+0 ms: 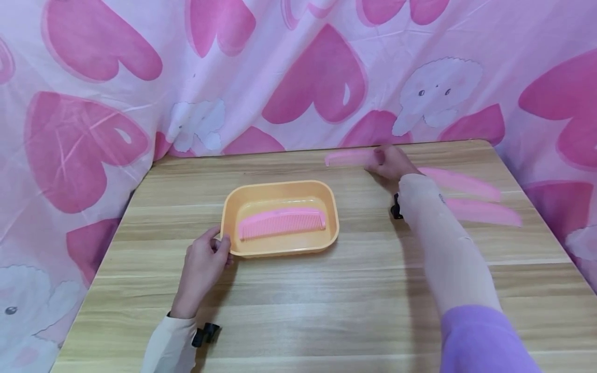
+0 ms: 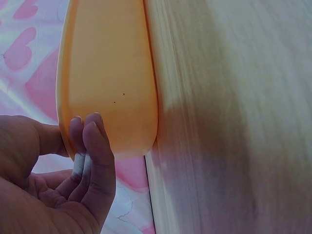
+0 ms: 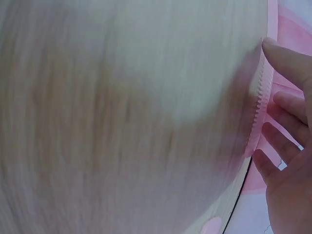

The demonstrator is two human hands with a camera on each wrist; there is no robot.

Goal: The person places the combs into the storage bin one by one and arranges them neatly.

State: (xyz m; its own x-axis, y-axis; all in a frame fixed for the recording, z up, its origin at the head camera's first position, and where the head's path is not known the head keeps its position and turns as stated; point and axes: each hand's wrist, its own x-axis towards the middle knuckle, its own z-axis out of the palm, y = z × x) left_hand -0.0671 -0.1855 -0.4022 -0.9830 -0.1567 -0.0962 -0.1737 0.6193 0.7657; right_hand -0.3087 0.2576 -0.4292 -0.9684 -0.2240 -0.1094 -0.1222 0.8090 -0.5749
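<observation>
An orange-yellow plastic tray (image 1: 280, 191) sits left of the table's middle, with a pink comb (image 1: 282, 224) lying inside, teeth toward the front. My left hand (image 1: 205, 261) pinches the tray's left end at the near corner; in the left wrist view the fingers lie against its outer wall (image 2: 109, 63). Near the table's back edge my right hand (image 1: 391, 161) holds a second pink comb (image 1: 349, 157) by its right part. The right wrist view has that comb's teeth (image 3: 258, 105) beside the thumb and fingers.
Two more pink combs, a farther one (image 1: 466, 184) and a nearer one (image 1: 487, 212), lie on the right of the wooden table (image 1: 303, 311), partly behind my right forearm. A pink heart-patterned cloth (image 1: 289, 67) hangs behind the table and along both sides.
</observation>
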